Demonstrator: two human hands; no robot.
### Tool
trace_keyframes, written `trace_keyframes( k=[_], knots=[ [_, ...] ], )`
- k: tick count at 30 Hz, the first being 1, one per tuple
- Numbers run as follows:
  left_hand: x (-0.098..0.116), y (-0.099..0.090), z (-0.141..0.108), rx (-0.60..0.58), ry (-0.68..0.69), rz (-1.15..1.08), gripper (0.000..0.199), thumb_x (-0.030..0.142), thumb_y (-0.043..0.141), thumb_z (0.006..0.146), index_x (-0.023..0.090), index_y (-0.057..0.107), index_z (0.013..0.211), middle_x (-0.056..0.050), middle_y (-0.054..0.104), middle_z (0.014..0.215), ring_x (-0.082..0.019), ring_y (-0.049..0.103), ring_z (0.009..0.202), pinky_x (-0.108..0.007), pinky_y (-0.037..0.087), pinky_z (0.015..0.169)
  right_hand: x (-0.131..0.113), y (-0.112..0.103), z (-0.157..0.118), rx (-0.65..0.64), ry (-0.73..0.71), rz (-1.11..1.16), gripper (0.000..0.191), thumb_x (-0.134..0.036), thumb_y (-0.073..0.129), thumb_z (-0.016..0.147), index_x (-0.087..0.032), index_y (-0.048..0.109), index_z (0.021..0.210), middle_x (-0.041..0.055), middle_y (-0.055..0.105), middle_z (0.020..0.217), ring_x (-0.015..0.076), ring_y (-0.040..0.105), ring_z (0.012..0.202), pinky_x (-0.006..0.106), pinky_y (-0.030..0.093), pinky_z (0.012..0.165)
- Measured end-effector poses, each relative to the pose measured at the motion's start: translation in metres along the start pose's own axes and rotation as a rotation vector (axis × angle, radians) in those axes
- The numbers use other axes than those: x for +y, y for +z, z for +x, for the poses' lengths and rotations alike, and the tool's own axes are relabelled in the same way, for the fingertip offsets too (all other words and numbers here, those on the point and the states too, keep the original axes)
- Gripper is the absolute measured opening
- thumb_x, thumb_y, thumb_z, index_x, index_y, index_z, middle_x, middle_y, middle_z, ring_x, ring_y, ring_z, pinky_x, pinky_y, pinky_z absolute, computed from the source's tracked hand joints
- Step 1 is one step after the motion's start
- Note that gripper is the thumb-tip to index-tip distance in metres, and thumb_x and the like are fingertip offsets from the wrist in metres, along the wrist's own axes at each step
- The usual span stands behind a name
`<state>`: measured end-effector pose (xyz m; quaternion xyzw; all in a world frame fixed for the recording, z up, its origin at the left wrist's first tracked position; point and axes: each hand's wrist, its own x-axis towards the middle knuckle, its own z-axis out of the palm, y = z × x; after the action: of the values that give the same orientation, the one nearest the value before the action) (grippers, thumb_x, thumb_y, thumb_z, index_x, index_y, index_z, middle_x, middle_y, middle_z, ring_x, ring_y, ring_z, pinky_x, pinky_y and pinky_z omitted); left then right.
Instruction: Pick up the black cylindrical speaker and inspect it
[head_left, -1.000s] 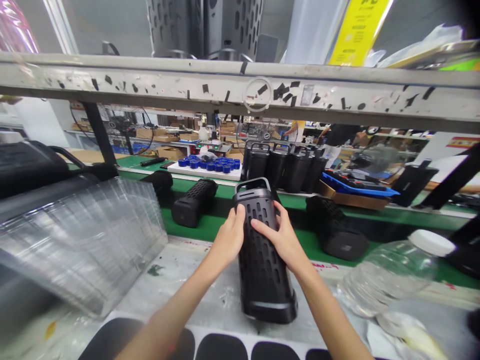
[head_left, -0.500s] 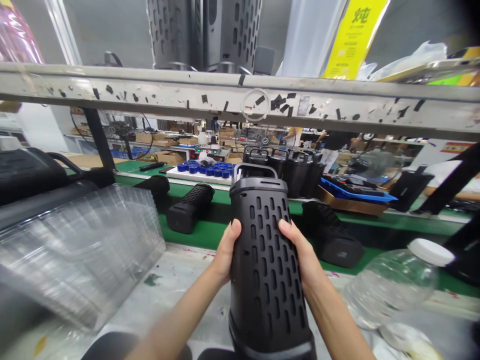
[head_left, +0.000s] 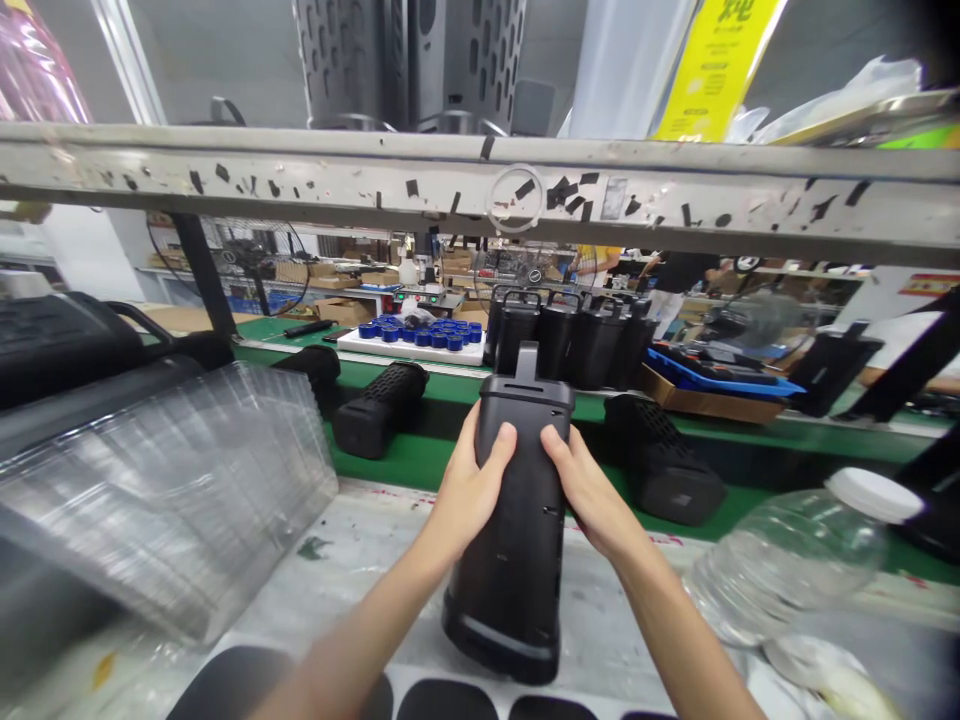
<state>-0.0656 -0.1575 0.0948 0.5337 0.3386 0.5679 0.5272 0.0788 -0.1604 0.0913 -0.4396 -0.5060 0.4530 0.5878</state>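
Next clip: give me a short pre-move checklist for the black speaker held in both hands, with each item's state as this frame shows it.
1. Left hand on the black speaker: ok, thumb across its smooth face.
2. Right hand on the speaker: ok, gripping the opposite side.
3. Speaker upright: ok, handle up, slightly tilted.
4. Base supported by the worktable: cannot tell, contact not clear.
5. Plastic bottle apart from the speaker: ok, lying off to the right.
6. Stack of clear trays apart from the speaker: ok, off to the left.
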Motion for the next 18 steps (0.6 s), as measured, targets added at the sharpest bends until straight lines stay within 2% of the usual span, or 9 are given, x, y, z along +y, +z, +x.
trace_keyframes(
  k=[3, 5, 9, 12, 14, 16, 18],
  knots=[
    [0.001, 0.0, -0.002, 0.011, -0.019, 0.102, 0.045, 0.052, 0.041, 0.099, 0.033, 0.047, 0.14, 0.0, 0.048, 0.148, -0.023, 0.042, 0.138, -0.046, 0.028, 0.12, 0.004, 0.009, -0.004, 0.045, 0.052, 0.069, 0.078, -0.068, 0.072, 0.078, -0.017, 0.05, 0.132, 0.0094, 0.054, 0.134, 0.0309, 0.052, 0.122, 0.045, 0.046, 0.107],
    [0.009, 0.001, -0.009, 0.012, -0.004, 0.128, 0.046, 0.052, 0.041, 0.1, 0.037, 0.043, 0.142, 0.004, 0.047, 0.149, -0.02, 0.04, 0.139, -0.04, 0.028, 0.121, -0.001, 0.014, -0.011, 0.069, 0.028, 0.122, 0.066, -0.063, 0.07, 0.081, -0.019, 0.053, 0.128, 0.0071, 0.058, 0.13, 0.0302, 0.055, 0.118, 0.042, 0.051, 0.1],
    [0.02, 0.007, -0.019, -0.005, 0.167, 0.071, 0.049, 0.054, 0.044, 0.098, 0.041, 0.037, 0.145, 0.014, 0.044, 0.15, -0.011, 0.038, 0.141, -0.02, 0.03, 0.117, -0.015, 0.019, -0.022, 0.078, -0.198, 0.141, 0.07, -0.06, 0.073, 0.08, -0.025, 0.047, 0.135, 0.0022, 0.057, 0.131, 0.0264, 0.053, 0.122, 0.034, 0.049, 0.103],
    [0.008, 0.006, -0.018, 0.012, 0.141, 0.076, 0.052, 0.055, 0.041, 0.099, 0.038, 0.034, 0.147, 0.01, 0.039, 0.154, -0.012, 0.034, 0.143, -0.022, 0.026, 0.119, -0.012, 0.011, -0.017, 0.034, -0.235, 0.045, 0.065, -0.055, 0.07, 0.087, -0.022, 0.046, 0.137, 0.0053, 0.054, 0.134, 0.0264, 0.05, 0.125, 0.036, 0.043, 0.107],
    [-0.002, 0.004, -0.016, 0.012, 0.162, 0.104, 0.056, 0.058, 0.04, 0.097, 0.038, 0.029, 0.149, 0.009, 0.033, 0.157, -0.012, 0.027, 0.146, -0.023, 0.021, 0.121, -0.008, 0.001, -0.012, -0.029, -0.264, -0.007, 0.069, -0.055, 0.072, 0.085, -0.02, 0.045, 0.138, 0.0072, 0.053, 0.135, 0.0274, 0.049, 0.126, 0.037, 0.041, 0.109],
    [-0.01, 0.002, -0.016, -0.031, 0.285, 0.137, 0.067, 0.064, 0.046, 0.093, 0.04, 0.023, 0.15, 0.007, 0.029, 0.159, -0.016, 0.026, 0.147, -0.025, 0.021, 0.122, -0.008, -0.007, -0.01, -0.094, -0.358, -0.039, 0.079, -0.056, 0.077, 0.079, -0.022, 0.042, 0.141, 0.0078, 0.049, 0.139, 0.0285, 0.047, 0.128, 0.036, 0.04, 0.11],
    [-0.016, 0.0, -0.019, -0.091, 0.41, 0.122, 0.079, 0.069, 0.054, 0.086, 0.041, 0.018, 0.151, 0.004, 0.029, 0.159, -0.022, 0.03, 0.146, -0.03, 0.026, 0.121, -0.011, -0.01, -0.013, -0.121, -0.492, -0.076, 0.085, -0.059, 0.078, 0.077, -0.024, 0.038, 0.143, 0.0077, 0.043, 0.145, 0.0303, 0.043, 0.132, 0.036, 0.039, 0.111]
  ],
)
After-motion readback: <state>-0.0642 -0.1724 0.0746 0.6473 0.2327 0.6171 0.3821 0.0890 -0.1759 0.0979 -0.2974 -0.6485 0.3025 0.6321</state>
